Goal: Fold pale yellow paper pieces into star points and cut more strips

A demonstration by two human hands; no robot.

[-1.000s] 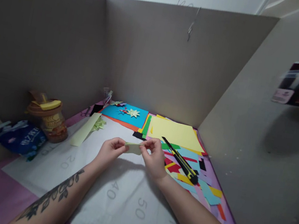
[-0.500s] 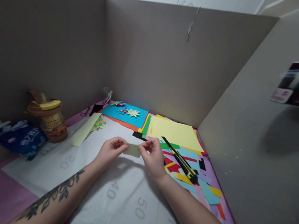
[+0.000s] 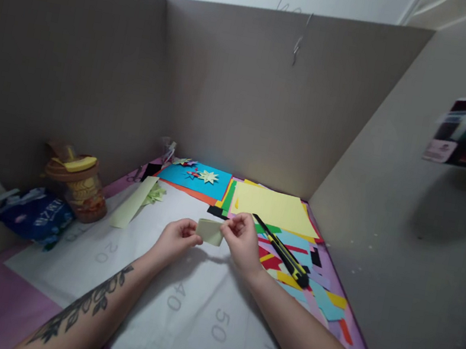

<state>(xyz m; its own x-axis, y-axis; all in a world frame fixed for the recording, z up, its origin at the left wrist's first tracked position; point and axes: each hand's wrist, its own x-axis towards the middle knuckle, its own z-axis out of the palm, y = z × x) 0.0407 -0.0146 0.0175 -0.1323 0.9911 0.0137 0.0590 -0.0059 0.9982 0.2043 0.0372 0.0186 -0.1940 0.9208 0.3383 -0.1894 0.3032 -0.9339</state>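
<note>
A small pale yellow-green piece of paper point(image 3: 209, 232), apparently folded, is held up between my hands above the white sheet. My right hand point(image 3: 244, 245) pinches its right edge between thumb and fingers. At the lower left corner, the thumb and curled fingers of my left hand point(image 3: 175, 241) close on the paper. A strip of the same pale paper point(image 3: 132, 205) lies to the left, beside a small heap of light green paper pieces point(image 3: 154, 193). Right of my right hand, a yellow and black utility knife point(image 3: 282, 252) rests on colored paper scraps.
Colored paper scraps point(image 3: 329, 305) spread along the right side. Behind are a yellow sheet point(image 3: 270, 205) and a blue sheet point(image 3: 174, 173) bearing paper stars point(image 3: 208, 177). A lidded cup point(image 3: 81, 187) and a blue packet point(image 3: 36, 218) stand left. Grey panels point(image 3: 247, 93) enclose the table.
The fingers of my left hand have slid down and off the paper's upper left edge, baring more of it. My right hand still pinches the other end, slightly shifted right.
</note>
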